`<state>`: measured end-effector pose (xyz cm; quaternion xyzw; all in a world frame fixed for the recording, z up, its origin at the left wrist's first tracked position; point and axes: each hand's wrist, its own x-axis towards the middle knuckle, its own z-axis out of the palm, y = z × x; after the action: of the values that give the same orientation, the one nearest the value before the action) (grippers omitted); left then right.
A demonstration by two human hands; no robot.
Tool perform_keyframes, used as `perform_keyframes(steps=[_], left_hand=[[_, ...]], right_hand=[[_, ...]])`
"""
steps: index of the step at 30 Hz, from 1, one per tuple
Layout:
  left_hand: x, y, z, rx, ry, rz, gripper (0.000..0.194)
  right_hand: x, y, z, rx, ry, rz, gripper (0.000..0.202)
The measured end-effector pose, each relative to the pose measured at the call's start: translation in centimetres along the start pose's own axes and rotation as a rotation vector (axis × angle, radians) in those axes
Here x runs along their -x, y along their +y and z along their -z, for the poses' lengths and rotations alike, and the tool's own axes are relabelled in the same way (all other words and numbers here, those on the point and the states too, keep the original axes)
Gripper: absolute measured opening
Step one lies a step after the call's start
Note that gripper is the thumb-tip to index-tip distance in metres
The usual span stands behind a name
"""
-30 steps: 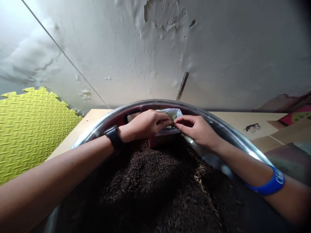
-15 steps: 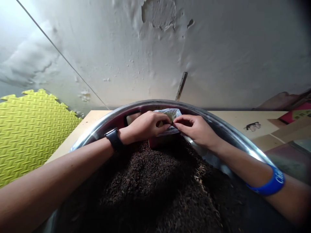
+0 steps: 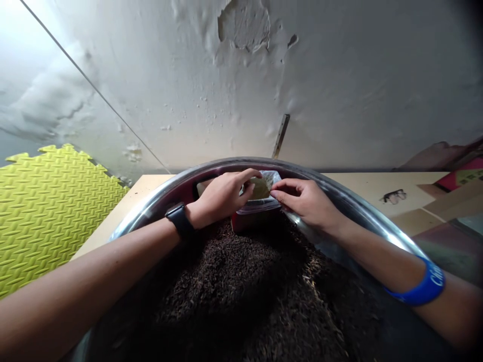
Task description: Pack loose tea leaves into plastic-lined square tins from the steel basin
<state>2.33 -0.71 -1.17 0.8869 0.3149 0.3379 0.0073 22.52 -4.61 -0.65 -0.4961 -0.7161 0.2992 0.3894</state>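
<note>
A small red box (image 3: 251,221), lined with a clear plastic bag (image 3: 272,176), stands at the far side of a wide metal basin (image 3: 381,229). My left hand (image 3: 226,193) is at the bag's left side, with thumb and index finger apart. At the right side my right hand (image 3: 311,201) pinches the edge of the plastic bag. The bag's mouth is spread between my hands, and its inside looks pale. Dark dried leaves (image 3: 237,276), tea-like, fill the basin in front of the box.
Behind the basin is a wall (image 3: 339,90) with peeling paint. A yellow foam mat (image 3: 49,211) leans at the left. The light wooden tabletop (image 3: 362,188) shows around the basin. Cardboard (image 3: 460,206) lies at the right, and a metal strip (image 3: 281,136) stands against the wall.
My left hand has parted its pinched fingers and drawn a little left, away from my right hand. The bag's mouth now shows wider. My right hand has barely moved.
</note>
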Motion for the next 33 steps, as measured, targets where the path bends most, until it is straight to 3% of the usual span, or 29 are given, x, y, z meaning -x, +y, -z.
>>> perform_keyframes(steps=[8,33], left_hand=[[0.1,0.7,-0.1,0.069,-0.049,-0.11,0.023],[0.0,1.1,0.3,0.067,-0.004,-0.101,0.013]], right_hand=[[0.0,0.2,-0.1,-0.106,-0.033,-0.054,0.022],[0.2,-0.3,-0.4,-0.162,-0.122,-0.108,0.016]])
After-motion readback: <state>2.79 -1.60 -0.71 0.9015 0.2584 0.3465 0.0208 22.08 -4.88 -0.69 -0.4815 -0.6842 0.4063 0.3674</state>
